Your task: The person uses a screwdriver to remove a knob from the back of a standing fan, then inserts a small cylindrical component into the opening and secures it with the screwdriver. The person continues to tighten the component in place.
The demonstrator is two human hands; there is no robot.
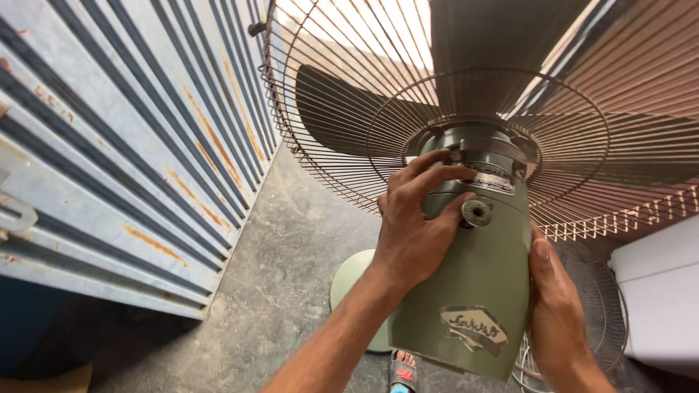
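An olive-green fan motor housing [477, 291] fills the lower middle, seen from behind, with a worn label near its lower end. My left hand [415, 218] wraps the upper housing, its thumb against a small round knob [477, 213]. My right hand [557, 306] cups the right side of the housing. Beyond the motor, a rusty wire guard [335, 102] encloses the dark fan blades [335, 109].
A ribbed grey metal shutter [124, 145] with rust streaks rises on the left. Grey concrete floor [284, 269] lies below, with the fan's round green base [353, 280]. A white box [659, 291] and a loose wire guard [604, 306] sit at right. A sandalled foot [403, 371] shows at the bottom.
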